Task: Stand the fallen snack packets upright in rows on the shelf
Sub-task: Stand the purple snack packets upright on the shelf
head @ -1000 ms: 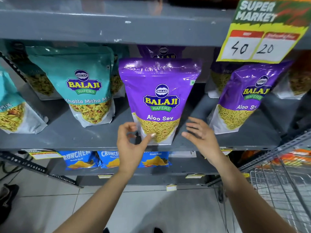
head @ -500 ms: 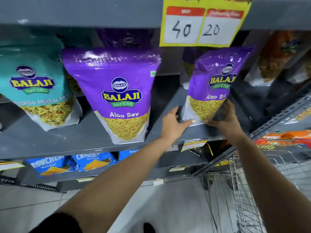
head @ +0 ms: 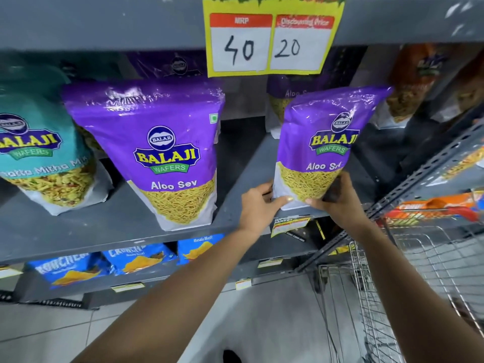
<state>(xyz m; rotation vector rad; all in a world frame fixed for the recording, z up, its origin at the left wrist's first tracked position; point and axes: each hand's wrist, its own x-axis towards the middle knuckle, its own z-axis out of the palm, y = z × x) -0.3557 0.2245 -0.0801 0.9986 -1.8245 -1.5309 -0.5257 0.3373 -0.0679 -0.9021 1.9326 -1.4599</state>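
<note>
A: Both hands share the grip: your left hand (head: 258, 205) and right hand (head: 337, 199) pinch the bottom corners of the right purple packet (head: 318, 142).

B: Why so low?

A: Its weight sits in the base, so holding there lets you square it on the shelf (head: 110, 229). Above the grip it leans right, top corner toward the orange packets (head: 408, 82).

B: And my arms?

A: Both reach up and forward, wrists nearly touching. Left thumb lies across the front corner; right fingers (head: 318, 201) curl under the base.

B: What's left of the grip?

A: One purple packet (head: 162, 153) already standing, well apart, then a teal packet (head: 39, 158). You'd likely tip yours upright to match.
</note>
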